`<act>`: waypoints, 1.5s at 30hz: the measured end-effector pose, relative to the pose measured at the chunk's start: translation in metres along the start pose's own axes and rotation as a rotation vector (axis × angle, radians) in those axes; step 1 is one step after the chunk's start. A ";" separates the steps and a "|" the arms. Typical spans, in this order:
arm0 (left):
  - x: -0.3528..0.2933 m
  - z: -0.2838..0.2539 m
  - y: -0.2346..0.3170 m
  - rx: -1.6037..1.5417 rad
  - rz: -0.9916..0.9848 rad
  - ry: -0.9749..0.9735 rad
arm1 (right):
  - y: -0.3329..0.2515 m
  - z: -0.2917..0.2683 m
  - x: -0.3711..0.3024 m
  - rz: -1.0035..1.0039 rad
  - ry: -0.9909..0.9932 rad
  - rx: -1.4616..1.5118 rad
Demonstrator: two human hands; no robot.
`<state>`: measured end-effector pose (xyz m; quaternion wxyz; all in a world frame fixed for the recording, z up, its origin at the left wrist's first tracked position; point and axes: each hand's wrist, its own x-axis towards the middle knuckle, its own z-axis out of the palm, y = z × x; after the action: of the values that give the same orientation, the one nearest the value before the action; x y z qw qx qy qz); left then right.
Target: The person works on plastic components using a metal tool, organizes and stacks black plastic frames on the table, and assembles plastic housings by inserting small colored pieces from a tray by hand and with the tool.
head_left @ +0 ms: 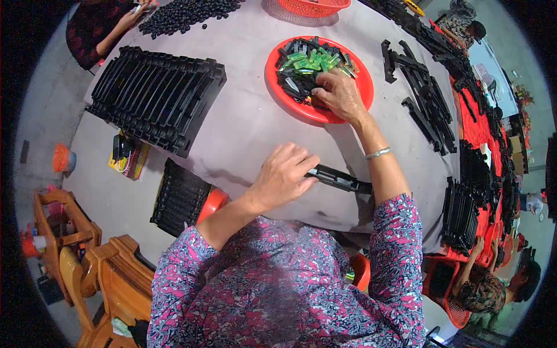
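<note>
The fingers of the left hand (284, 177) are curled down over the near end of a long black strip (339, 180), which is pressed flat on the grey table (243, 122) just on the near side of the red plate (318, 78); the grip is closed on that end, and the rest of the strip juts out to the right, under the right forearm. The right hand (341, 95) is laid in the near part of the plate, its fingertips bunched in the small parts (310, 66), black and green, heaped there; whether a piece is actually pinched cannot be told, since the tips are buried in the heap. A silver bangle (378, 153) is worn on the right wrist. As judged from the layout, the work is well in hand but far from finished: a large stack of black strips (156, 95) is ranked neatly to the left of the plate, a smaller stack (181, 197) is set at the table edge nearer than the plate and to its left, and more strips (426, 98) are scattered loosely to the right of it, while the plate is seen to be well filled. A heap of black beads (185, 13) lies beyond the plate to the left, where another person's hand (139, 11) is at work, and a red basket (310, 6) stands straight beyond the plate.
</note>
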<state>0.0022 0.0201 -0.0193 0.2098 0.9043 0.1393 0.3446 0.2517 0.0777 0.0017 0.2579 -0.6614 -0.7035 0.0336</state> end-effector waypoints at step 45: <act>-0.004 0.010 -0.004 0.028 0.057 0.043 | 0.054 0.000 0.035 0.354 0.124 -0.118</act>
<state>0.0056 0.0189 -0.0301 0.1843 0.9032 0.1228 0.3676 0.3017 0.1179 -0.0081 0.2514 -0.7897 -0.5596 -0.0036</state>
